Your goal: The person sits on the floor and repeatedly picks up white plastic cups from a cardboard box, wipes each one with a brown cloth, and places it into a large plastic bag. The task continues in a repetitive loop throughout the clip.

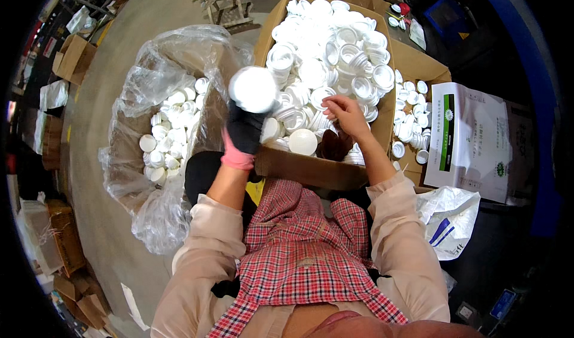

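My left hand [245, 125], in a black glove with a pink cuff, holds a round white plastic lid [254, 89], bright and slightly blurred, at the left edge of a large cardboard box [314, 169]. That box is heaped with white plastic lids [314, 72]. My bare right hand [347, 113] hovers over the heap's near right part with its fingers partly bent; I see nothing held in it. Just below it lies a dark brown object [334, 145] among the lids. One lid [302, 141] lies flat near the box's front wall.
To the left stands a box lined with clear plastic film [157, 48], with white caps [172, 131] inside. Another cardboard box [419, 55] on the right holds smaller white caps [410, 113]. Beside it are a printed white sheet [471, 140] and a white woven bag [453, 221].
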Demonstrator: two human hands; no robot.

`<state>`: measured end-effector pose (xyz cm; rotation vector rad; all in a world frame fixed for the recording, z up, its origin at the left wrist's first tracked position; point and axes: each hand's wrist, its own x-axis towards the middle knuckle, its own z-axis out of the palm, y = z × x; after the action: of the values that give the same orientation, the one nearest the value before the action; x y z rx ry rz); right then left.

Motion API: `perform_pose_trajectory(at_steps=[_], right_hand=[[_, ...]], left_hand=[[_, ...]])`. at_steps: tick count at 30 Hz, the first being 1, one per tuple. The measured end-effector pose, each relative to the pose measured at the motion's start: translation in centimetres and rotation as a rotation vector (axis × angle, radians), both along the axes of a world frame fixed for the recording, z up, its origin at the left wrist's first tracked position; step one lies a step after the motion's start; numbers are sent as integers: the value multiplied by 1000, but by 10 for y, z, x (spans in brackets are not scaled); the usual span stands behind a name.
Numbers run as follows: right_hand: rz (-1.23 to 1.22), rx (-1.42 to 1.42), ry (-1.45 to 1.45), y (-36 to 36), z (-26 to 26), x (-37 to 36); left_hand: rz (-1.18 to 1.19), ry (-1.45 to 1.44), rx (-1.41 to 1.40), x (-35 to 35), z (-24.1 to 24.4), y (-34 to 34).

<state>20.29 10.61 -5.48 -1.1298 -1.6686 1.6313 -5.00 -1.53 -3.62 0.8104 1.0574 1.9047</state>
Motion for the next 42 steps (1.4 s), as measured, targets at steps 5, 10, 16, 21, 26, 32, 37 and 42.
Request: perform_pose_trajectory(at_steps=[5, 10, 16, 21, 26, 32, 37, 42], right_hand=[[210, 402, -628, -10, -69, -12], [441, 691, -1007, -28, -105, -41], [182, 176, -395, -24, -50, -44], [366, 504, -18, -39, 37, -63], [-11, 303, 93, -16, 16, -57], [373, 519, -1166, -25, -84, -20], [101, 501, -946, -20, -42, -13], [-208, 801, -128, -4, 11, -8]], left_hand=[[224, -1045, 385, -52, 40, -13], [-255, -623, 279, -57, -28, -8], [-212, -383, -505, -4, -24, -1], [-524, -810, -289, 10, -6, 4], [-495, -742, -24, -2, -7, 12], [-461, -1091, -18, -2, 23, 16], [-675, -1094, 11, 4, 22, 18], [-725, -361, 4, 24, 32, 15]])
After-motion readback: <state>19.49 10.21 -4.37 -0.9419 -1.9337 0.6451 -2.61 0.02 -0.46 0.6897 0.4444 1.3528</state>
